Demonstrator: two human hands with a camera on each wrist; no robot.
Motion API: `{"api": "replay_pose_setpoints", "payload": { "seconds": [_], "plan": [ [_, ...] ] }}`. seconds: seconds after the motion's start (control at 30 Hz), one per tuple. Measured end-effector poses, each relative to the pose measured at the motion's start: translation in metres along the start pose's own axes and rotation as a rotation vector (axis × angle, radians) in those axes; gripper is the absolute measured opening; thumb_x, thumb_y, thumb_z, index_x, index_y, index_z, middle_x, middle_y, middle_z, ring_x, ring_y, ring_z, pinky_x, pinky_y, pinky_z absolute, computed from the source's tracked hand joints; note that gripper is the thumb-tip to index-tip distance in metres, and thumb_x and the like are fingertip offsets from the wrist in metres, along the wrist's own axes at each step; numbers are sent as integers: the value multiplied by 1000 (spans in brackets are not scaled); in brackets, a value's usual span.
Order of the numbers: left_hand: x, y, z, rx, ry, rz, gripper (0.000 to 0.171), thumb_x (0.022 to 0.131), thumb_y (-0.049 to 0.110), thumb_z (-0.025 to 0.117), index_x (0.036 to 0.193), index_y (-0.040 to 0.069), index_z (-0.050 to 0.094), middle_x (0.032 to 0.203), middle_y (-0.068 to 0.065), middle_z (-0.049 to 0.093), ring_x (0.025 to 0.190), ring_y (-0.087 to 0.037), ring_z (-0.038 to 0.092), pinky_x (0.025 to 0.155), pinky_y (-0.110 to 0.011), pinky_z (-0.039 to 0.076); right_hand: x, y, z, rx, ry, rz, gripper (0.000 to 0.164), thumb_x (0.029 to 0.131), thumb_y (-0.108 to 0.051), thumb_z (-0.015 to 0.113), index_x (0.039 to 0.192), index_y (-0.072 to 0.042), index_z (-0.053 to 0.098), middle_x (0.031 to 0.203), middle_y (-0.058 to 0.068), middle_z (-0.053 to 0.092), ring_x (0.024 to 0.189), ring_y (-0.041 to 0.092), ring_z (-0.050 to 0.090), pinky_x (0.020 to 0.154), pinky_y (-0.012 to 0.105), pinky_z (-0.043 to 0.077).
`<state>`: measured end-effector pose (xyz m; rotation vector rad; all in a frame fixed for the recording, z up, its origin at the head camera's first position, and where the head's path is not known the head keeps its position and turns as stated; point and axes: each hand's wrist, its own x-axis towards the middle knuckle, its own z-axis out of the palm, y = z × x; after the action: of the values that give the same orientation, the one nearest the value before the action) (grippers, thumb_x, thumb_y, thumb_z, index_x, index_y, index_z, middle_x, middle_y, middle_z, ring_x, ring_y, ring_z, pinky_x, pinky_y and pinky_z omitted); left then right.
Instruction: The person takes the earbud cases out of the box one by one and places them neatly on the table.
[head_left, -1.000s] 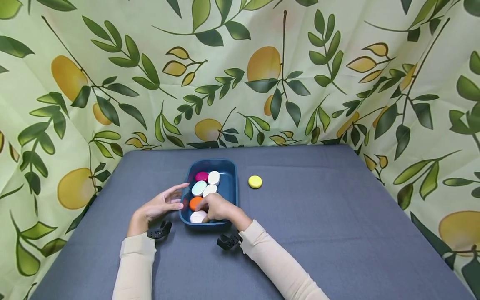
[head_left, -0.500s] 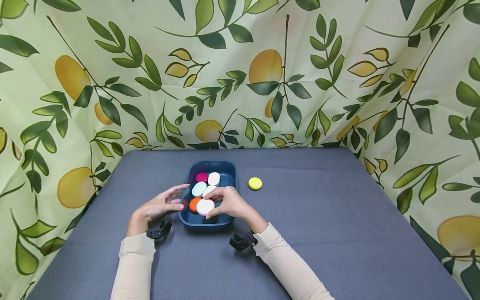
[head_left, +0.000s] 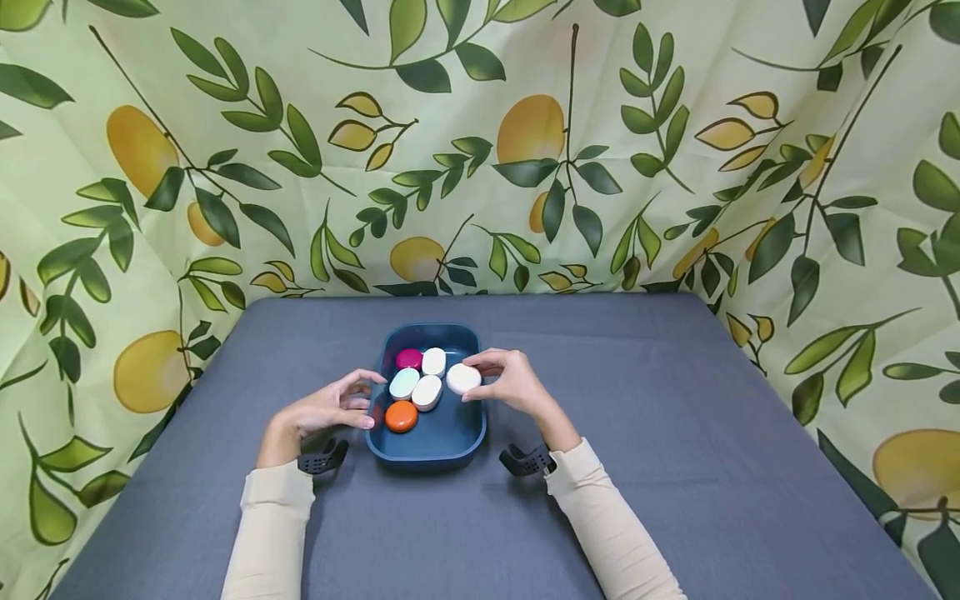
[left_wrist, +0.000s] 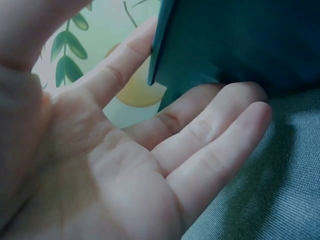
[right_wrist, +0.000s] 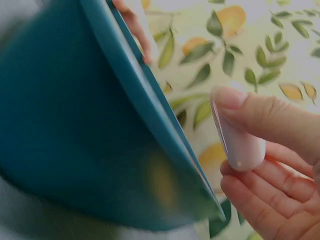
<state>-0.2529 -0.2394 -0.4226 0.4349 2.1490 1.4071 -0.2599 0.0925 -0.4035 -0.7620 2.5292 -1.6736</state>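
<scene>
My right hand (head_left: 516, 385) pinches a thick white disc (head_left: 463, 379) between thumb and fingers, over the right rim of a dark blue box (head_left: 427, 458). In the right wrist view the disc (right_wrist: 240, 142) is seen edge-on, above and outside the box wall (right_wrist: 75, 115). My left hand (head_left: 330, 410) touches the box's left wall with loosely extended fingers. Inside the box, on the left, lie an orange disc (head_left: 401, 417), a magenta piece (head_left: 408, 358), a pale blue oval (head_left: 404, 384) and two white ovals, one nearer (head_left: 427, 393) and one farther (head_left: 433, 362).
The box stands on a grey cloth-covered table (head_left: 675, 433). Behind it hangs a curtain (head_left: 465, 150) printed with leaves and fruit. Black bands sit at both wrists, one on the left (head_left: 322, 458) and one on the right (head_left: 527, 460).
My right hand has lifted the white disc from the box's near end and carried it right to the rim. The box has shifted slightly right. The yellow disc on the table is now hidden.
</scene>
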Motion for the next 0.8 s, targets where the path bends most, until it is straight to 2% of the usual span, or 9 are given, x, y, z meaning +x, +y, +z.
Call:
{"api": "replay_pose_setpoints", "payload": {
  "seconds": [0.07,0.13,0.23,0.33,0.53,0.8],
  "plan": [
    [1,0,0,-11,-6,6,69,86,17,71,142,7,32,143,-30,34,119,-32,54,100,-43,49,0,5,-10,-2,30,0,49,66,-1,85,111,6,69,110,25,69,96,28,68,89,43,57],
    [2,-2,0,-5,9,19,67,88,19,68,144,9,33,147,-29,33,126,-38,49,105,-51,45,-2,10,-20,6,60,15,49,65,1,85,111,7,68,111,26,68,96,27,68,90,45,56],
    [5,-6,0,-5,46,40,67,92,20,63,149,14,30,155,-26,27,140,-46,34,112,-63,32,-5,17,-34,21,97,55,49,65,3,84,112,7,68,113,27,67,98,29,69,92,52,53],
    [7,-9,1,-19,58,63,72,92,20,62,153,15,24,159,-24,21,144,-48,25,114,-65,26,-8,24,-46,1,112,83,51,67,1,84,114,7,66,115,28,67,102,35,69,94,55,51],
    [9,-11,1,-55,51,51,76,89,18,67,152,14,24,156,-25,27,142,-47,30,114,-62,30,-13,36,-61,-52,173,136,49,70,0,82,116,8,65,117,30,66,109,42,66,93,48,54],
    [7,-9,2,-56,34,41,76,88,17,68,151,10,24,153,-29,29,140,-47,32,113,-60,33,-14,65,-67,-74,245,205,50,69,2,82,116,9,65,115,29,67,107,41,66,90,42,56]
  ]
}}
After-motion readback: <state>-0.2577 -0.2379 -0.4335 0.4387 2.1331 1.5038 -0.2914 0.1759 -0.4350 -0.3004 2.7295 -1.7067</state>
